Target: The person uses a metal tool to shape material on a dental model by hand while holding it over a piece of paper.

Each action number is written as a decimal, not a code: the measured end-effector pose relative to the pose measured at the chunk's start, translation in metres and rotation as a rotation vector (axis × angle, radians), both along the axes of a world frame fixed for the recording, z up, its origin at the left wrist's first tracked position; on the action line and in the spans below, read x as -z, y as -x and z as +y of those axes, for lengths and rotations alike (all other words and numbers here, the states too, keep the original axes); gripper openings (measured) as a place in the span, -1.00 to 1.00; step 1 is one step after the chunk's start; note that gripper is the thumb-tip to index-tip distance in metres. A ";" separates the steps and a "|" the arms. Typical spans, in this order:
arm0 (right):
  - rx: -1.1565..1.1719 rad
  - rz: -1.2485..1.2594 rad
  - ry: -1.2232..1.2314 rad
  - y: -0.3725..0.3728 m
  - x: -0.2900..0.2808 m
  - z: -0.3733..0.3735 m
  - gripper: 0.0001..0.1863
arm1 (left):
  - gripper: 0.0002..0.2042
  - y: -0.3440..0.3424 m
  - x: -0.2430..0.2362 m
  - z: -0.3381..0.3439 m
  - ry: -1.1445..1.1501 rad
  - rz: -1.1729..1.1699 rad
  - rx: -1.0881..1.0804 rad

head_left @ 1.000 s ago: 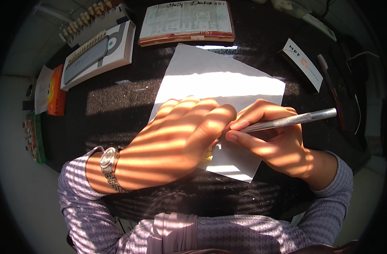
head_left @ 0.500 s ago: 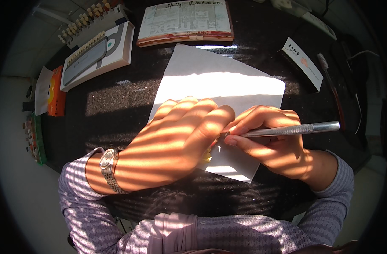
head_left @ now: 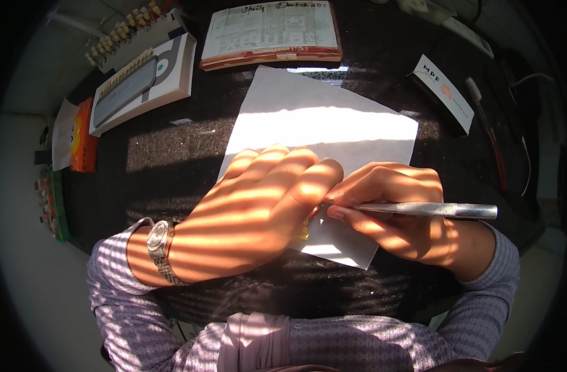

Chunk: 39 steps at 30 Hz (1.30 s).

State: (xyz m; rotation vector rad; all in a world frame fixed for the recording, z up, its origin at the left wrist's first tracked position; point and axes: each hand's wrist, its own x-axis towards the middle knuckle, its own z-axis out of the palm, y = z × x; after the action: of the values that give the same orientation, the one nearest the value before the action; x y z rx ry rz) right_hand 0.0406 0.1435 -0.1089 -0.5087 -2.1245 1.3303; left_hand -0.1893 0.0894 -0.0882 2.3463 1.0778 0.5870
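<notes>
My left hand [head_left: 252,204], wearing a metal wristwatch [head_left: 159,237], is curled with its back facing up. Under its fingers it grips a small yellow and red piece [head_left: 304,232], mostly hidden by the hand. My right hand [head_left: 395,204] pinches a slim pen-shaped metal tool with a knurled handle [head_left: 438,210] between thumb and fingers. The tool's handle points right, and its tip meets the left thumb and the piece, too small to make out. Beneath both hands lies a white paper sheet [head_left: 308,127].
On the dark speckled table [head_left: 165,155], a glass-topped slab [head_left: 271,31] stands at the back. Left are tooth shade guides [head_left: 125,37], a white box [head_left: 181,68] and an orange box [head_left: 84,136]. Right are a black-and-white box [head_left: 444,93] and a toothbrush [head_left: 487,124]. Striped sunlight crosses everything.
My right hand has turned slightly, so the tool's handle end tips lower toward me and its tip is a little higher. My left hand has hardly moved.
</notes>
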 end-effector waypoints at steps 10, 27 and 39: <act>-0.008 -0.007 -0.022 -0.001 0.000 -0.002 -0.85 | -0.42 -0.002 -0.006 -0.001 0.015 0.067 0.007; 0.075 -0.085 -0.087 0.001 -0.003 -0.005 -0.82 | -0.40 -0.001 -0.001 -0.002 -0.057 0.109 0.015; 0.091 -0.037 -0.058 0.005 -0.003 -0.008 -0.85 | -0.46 -0.005 -0.001 -0.005 -0.067 0.120 -0.065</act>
State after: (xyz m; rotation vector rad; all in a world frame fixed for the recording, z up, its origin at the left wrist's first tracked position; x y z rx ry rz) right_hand 0.0359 0.1353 -0.1056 -0.6021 -2.1368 1.2143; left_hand -0.1839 0.0848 -0.0868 2.4388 1.2096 0.5182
